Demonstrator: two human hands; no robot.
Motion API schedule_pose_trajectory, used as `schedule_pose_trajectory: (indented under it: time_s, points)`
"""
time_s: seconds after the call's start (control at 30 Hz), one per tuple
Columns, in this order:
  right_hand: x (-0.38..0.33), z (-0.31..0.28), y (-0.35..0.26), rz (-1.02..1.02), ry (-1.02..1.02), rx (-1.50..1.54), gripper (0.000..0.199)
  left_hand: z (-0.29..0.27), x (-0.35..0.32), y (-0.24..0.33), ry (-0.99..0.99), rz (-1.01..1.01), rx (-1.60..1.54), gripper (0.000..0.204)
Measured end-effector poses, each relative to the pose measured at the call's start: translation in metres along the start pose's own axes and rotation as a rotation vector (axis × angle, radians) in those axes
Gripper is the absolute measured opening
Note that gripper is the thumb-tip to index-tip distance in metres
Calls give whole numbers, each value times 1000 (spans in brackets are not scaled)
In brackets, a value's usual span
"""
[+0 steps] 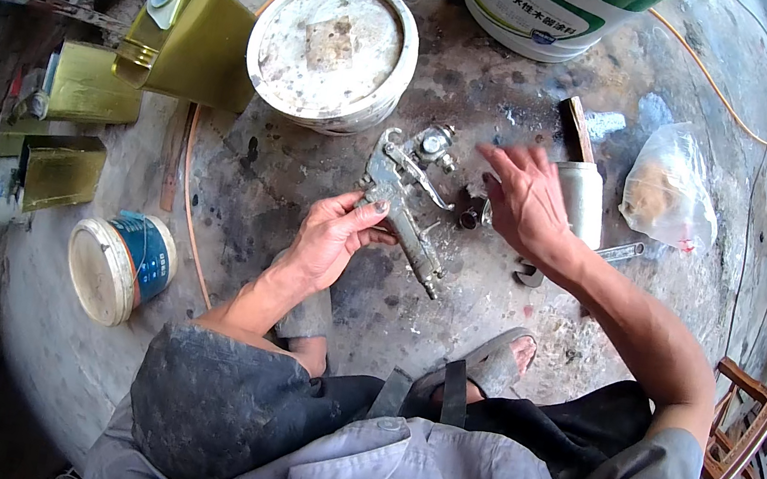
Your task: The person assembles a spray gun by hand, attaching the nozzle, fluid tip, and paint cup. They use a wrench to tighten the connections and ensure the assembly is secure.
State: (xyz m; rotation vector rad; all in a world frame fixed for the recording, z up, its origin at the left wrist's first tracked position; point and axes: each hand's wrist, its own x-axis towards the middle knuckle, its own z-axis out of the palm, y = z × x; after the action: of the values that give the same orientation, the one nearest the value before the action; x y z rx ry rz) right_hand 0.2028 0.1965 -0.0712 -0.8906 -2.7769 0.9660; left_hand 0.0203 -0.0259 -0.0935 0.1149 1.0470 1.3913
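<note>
On the stained floor (489,95), a white lidded bucket (375,45) stands beyond a metal spray gun (414,244), which the left hand (329,232) holds with fingers closed on its body. The right hand (533,204), fingers outstretched with nothing visible in them, is beside a silver canister (582,204), a small dark fitting (472,214) near the thumb

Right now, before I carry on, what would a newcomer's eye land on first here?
Probably the spray gun near the middle, held in the left hand, with the right hand spread open beside the silver can. Next, the big stained white bucket with its lid on, just beyond the gun, and the shiny gold tin to its left.
</note>
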Motion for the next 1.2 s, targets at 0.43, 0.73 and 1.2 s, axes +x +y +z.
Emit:
schedule_pose_trajectory:
  time_s: [0.43,0.73,1.2]
  points:
    - [-28,11,-51,-374,-85,132,44,3,-1,-2,-32,49,41,29]
    - [-37,10,-68,-171,-146,177,33,5,1,1,-49,117,35,27]
    - [-29,-9,-29,191,-272,331,31,-5,2,-1,23,3,-128,28]
